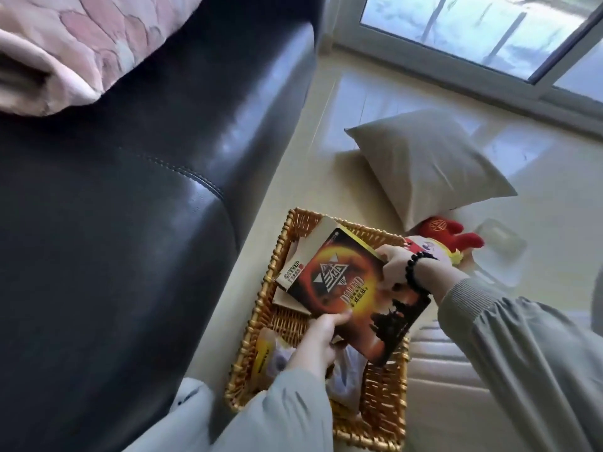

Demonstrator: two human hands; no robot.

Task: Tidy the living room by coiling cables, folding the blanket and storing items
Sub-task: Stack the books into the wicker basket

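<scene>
Storing items is the step I am judging to be in hand, since I am holding a book (pixel 355 298) over the basket (pixel 261 308).

In the head view, my left grip (pixel 318 340) is pinching the book's near edge, with the thumb on the cover and the fingers curled under. My right grip (pixel 396 267), with a bead bracelet (pixel 414 272) at its wrist, is clamping the far edge. Both are holding the book and nothing else. The book is hanging tilted above the basket's middle. Its far corner is lying over a pale box (pixel 292 272) that is leaning inside the basket's far end, and I cannot tell whether the two are touching. A yellow packet (pixel 264 357) and something white are lying in the basket's near end, partly under my left wrist.

The basket is sitting on the floor (pixel 538 197) just beside the sofa (pixel 130 207). The blanket (pixel 81 44) is lying bundled on the sofa with only part of it showing, so I am not judging how well it is folded. A pillow (pixel 427 164) and a red plush toy (pixel 447 233) are lying on the floor beyond the basket, with the toy tucked against the pillow's lower corner. No cables are showing.

The next move, as I am reading it, is calling for levelling the book and easing it down beside or onto the box. Both grips should be loosening only once it is resting flat.
</scene>
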